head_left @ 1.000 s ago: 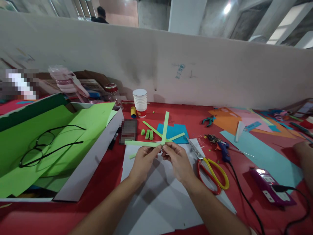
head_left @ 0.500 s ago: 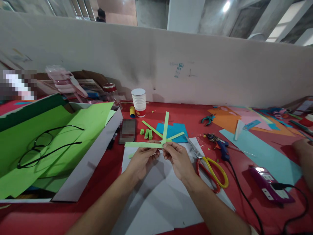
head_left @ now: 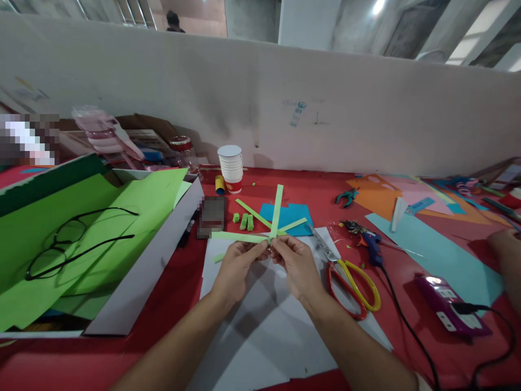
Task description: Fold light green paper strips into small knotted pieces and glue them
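Two light green paper strips (head_left: 277, 209) meet between my hands above white paper (head_left: 260, 326); one points up, the other out to the left. My left hand (head_left: 240, 266) pinches them near the joint with thumb and fingers. From the right, my right hand (head_left: 295, 263) grips the same joint, fingertips almost touching the left ones. Just beyond lie more green strips (head_left: 252, 213), partly over blue paper (head_left: 305, 214). Small folded green pieces (head_left: 247, 221) sit left of these. Scissors (head_left: 345, 277) with red and yellow handles rest to the right of my right hand.
On the left stands a box (head_left: 163, 244) with green sheets and eyeglasses (head_left: 61, 244). Stacked paper cups (head_left: 230, 168) and a phone (head_left: 211, 217) are behind my left hand. A glue gun (head_left: 372, 247), a purple device (head_left: 451, 307) and another person's hand (head_left: 504, 244) are at right.
The strip pointing left has tilted slightly, its free end now higher. My left thumb has shifted closer to the joint. The camera view has moved a little.
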Available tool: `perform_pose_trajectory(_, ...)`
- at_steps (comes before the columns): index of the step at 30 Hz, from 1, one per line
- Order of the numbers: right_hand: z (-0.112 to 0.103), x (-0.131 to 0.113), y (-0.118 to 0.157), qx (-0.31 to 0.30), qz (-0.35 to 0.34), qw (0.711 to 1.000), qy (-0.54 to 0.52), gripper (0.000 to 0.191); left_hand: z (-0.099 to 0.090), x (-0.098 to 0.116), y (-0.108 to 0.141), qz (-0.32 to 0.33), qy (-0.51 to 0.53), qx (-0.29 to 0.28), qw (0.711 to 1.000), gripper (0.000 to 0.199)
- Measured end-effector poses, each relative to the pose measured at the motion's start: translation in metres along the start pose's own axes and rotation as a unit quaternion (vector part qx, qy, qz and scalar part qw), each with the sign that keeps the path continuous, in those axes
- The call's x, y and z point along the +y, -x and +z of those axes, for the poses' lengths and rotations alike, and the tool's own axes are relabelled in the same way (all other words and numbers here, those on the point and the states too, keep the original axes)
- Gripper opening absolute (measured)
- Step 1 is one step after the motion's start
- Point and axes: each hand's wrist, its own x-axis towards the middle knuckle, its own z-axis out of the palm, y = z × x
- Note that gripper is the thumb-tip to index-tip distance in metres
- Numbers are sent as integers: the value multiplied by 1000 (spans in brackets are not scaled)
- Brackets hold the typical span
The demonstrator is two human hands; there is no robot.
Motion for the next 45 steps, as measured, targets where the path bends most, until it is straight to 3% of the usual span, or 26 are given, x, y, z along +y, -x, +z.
perform_pose_trajectory(8, 0, 1, 1, -17, -1, 999, 36, 14, -1, 3, -1, -1, 8, 61, 998, 15)
perform_pose_trajectory(17, -3, 4, -1, -32, 0, 996, 83, 16, -4, 3, -2, 16, -48, 39, 998, 16)
perform_pose_trajectory(23, -5, 1, -3, -39, 13, 997, 58, 15, -1, 4, 1, 28, -49, 10, 998, 11)
perform_pose_trajectory(27, -9, -1, -7, -42, 30, 998, 20, 16, -2, 3, 0, 2, 11, -16, 1000, 6)
perform_pose_trajectory(34, -9, -2, -7, -49, 51, 997, 1, 19, -6, -3, -3, -84, 80, 22, 993, 13)
perform_pose_trajectory(45, -14, 8, -8, -79, -5, 994, 79, 12, -9, 1, -5, -100, 14, -20, 995, 21)
